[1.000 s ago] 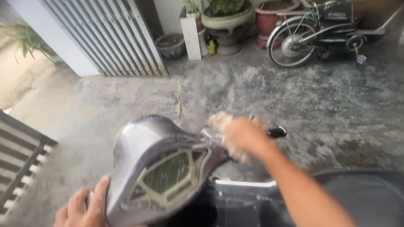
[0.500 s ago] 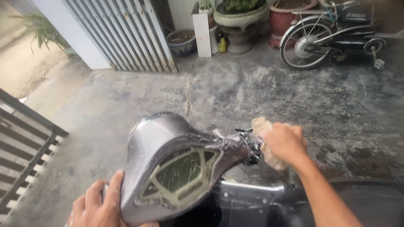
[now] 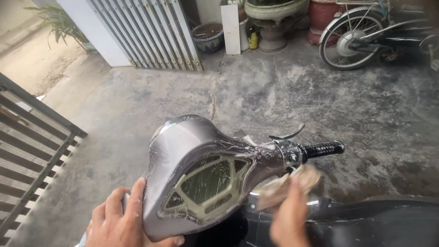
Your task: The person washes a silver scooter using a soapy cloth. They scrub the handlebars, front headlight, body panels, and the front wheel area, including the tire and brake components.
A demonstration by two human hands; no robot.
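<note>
A grey scooter handlebar head point(image 3: 192, 151) with a soapy instrument panel point(image 3: 208, 185) fills the lower middle of the head view. My left hand point(image 3: 116, 222) grips its left end near the bottom edge. My right hand point(image 3: 288, 219), blurred with motion, holds a wet beige sponge point(image 3: 286, 183) just below the right side of the handlebar. The black right grip point(image 3: 322, 148) and its brake lever point(image 3: 288, 135) stick out to the right, bare.
The wet concrete floor point(image 3: 274, 100) spreads ahead. A slatted metal gate point(image 3: 27, 151) stands at left, a folding gate point(image 3: 146, 32) at the back. Plant pots point(image 3: 274, 13) and a parked bicycle point(image 3: 366, 36) line the far right. The dark scooter seat point(image 3: 388, 219) lies lower right.
My right hand with the sponge has come off the right grip and dropped down under the handlebar. My left hand stays on the left end.
</note>
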